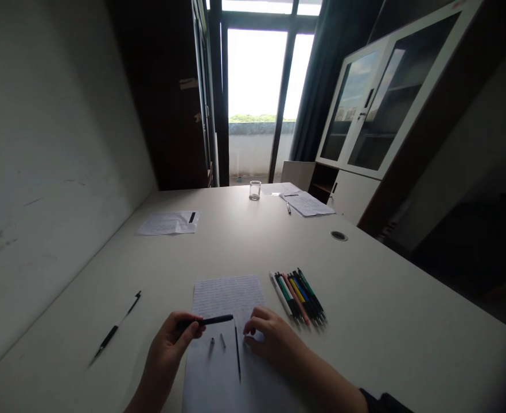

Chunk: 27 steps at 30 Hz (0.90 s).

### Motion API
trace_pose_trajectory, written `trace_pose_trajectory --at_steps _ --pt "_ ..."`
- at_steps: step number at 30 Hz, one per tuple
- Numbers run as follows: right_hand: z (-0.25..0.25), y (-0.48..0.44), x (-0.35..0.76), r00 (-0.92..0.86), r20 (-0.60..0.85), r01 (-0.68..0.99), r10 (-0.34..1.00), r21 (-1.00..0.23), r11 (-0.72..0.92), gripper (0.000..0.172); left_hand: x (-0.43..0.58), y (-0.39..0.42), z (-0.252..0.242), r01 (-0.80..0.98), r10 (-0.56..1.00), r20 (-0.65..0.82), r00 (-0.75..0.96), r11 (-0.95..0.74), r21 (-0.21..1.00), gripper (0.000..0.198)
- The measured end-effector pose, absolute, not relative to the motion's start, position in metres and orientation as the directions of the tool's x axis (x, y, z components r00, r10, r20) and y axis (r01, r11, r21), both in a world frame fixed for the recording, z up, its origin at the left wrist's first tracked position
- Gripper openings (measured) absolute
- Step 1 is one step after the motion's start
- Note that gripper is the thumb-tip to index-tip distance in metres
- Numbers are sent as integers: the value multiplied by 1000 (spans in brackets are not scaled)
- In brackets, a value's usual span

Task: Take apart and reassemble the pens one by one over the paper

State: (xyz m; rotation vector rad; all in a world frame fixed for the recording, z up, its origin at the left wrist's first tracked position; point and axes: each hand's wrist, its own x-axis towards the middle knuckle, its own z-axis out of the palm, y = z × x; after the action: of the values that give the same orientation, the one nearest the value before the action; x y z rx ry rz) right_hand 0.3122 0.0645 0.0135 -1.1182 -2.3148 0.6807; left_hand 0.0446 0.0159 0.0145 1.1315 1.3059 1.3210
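Note:
My left hand (pixel 174 339) is closed round a black pen barrel (pixel 217 319), held level above a sheet of handwritten paper (pixel 228 287). My right hand (pixel 273 334) rests on the paper's right side, loosely curled, with a gap between thumb and fingers and nothing visible in it. Between the hands a thin dark pen refill (pixel 237 351) lies lengthwise on the paper. Left of it are two small pieces, a short cone-like pen tip (pixel 212 342) and a slim piece (pixel 222 341) that looks like a spring.
A row of several pens (pixel 298 298) lies right of the paper. One clear-and-black pen (pixel 116 328) lies at the left. Farther back are a glass cup (pixel 255 190), papers at left (pixel 167 223) and right (pixel 308 203), and a round cable hole (pixel 339 236). A wall borders the table's left side.

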Motion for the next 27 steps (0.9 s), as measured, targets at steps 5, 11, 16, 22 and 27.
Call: trace_pose_trajectory --at_steps 5,11,16,22,27 --pt "16 64 311 -557 212 574 803 -601 557 25 47 16 16 6 992 16 -124 -16 1000 30" --pt "18 63 311 -564 215 577 797 -588 567 20 52 14 25 -9 989 20 -147 -22 1000 31" --pt "17 63 313 -565 196 578 801 -598 555 27 51 16 24 -11 985 35 -172 -37 999 32" --pt "14 66 317 -498 291 556 817 -616 558 33 49 16 17 -25 994 27 -109 -30 999 30" --pt "15 64 315 -469 389 423 793 -689 588 28 55 13 21 -44 999 21 -35 -22 999 30"
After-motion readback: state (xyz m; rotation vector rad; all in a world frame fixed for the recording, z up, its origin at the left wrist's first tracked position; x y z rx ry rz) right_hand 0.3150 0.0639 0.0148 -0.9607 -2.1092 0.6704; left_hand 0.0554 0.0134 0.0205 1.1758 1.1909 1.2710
